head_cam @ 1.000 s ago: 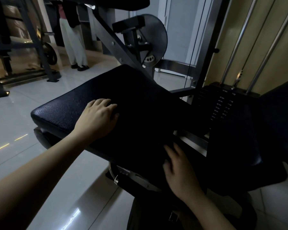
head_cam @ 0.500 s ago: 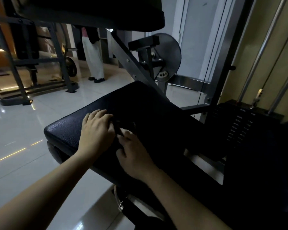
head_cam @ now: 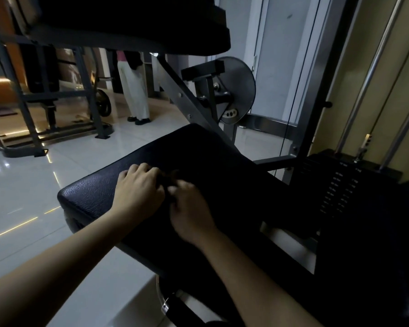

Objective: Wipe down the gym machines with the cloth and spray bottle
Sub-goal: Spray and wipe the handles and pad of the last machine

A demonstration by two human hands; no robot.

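A black padded seat (head_cam: 222, 161) of a gym machine fills the middle of the head view. My left hand (head_cam: 137, 192) rests on its near left part with the fingers curled. My right hand (head_cam: 189, 211) is close beside it, slightly blurred, fingers curled toward the left hand. Between the two hands lies a small dark crumpled cloth (head_cam: 170, 179), hard to make out against the black pad; both hands seem to grip it. No spray bottle is in view.
Another black pad (head_cam: 128, 22) hangs overhead. A slanted steel bar and round cam plate (head_cam: 239, 90) stand behind the seat. The weight stack (head_cam: 340, 185) and its guide rods (head_cam: 373, 74) are at the right. A person (head_cam: 134, 90) stands on the tiled floor beside a rack (head_cam: 33, 102).
My right hand came up from the seat's lower right edge to meet the left hand on the pad. The view moved closer and tilted upward.
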